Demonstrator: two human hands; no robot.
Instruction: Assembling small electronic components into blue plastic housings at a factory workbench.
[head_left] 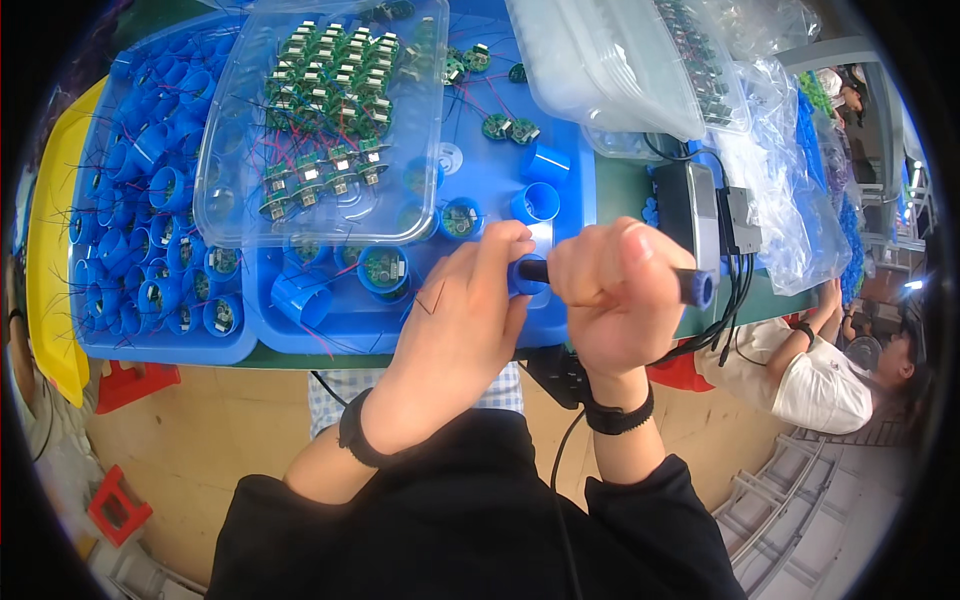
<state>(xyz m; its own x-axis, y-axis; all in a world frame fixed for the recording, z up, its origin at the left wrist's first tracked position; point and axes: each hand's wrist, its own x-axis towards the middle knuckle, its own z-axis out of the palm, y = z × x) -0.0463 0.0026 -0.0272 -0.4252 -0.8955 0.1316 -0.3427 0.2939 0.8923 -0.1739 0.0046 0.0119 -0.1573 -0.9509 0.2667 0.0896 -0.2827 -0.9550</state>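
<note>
The left hand (462, 318) is curling its fingers (500, 245) around a small blue cylindrical cap (522, 278), pinching it at the front edge of a blue tray (480, 330). The right hand (615, 290) is wrapping all its fingers in a closed fist around a dark-shafted tool with a blue handle (695, 287); the tool's dark tip is pressing into the cap from the right. Both hands are meeting just above the near edge of the workbench.

Just beyond the fingers, more blue caps (537, 202) are standing loose on the tray, some holding round green circuit boards (383, 266) with thin wires. A clear plastic lid tray (230, 200) full of green boards is lying across the back of the blue tray, crowding the room on the left. Further left, a second blue tray (130, 345) is packed tight with wired caps, and a yellow bin (50, 290) is sitting beside it.

To the right, a grey box (700, 210) with black cables (735, 300) is standing close to the tool handle, with clear plastic bags (790, 180) piled behind. Another person in a white shirt (825, 385) is sitting lower right, well apart. Open room is lying mainly toward the person's body, below the bench edge.
</note>
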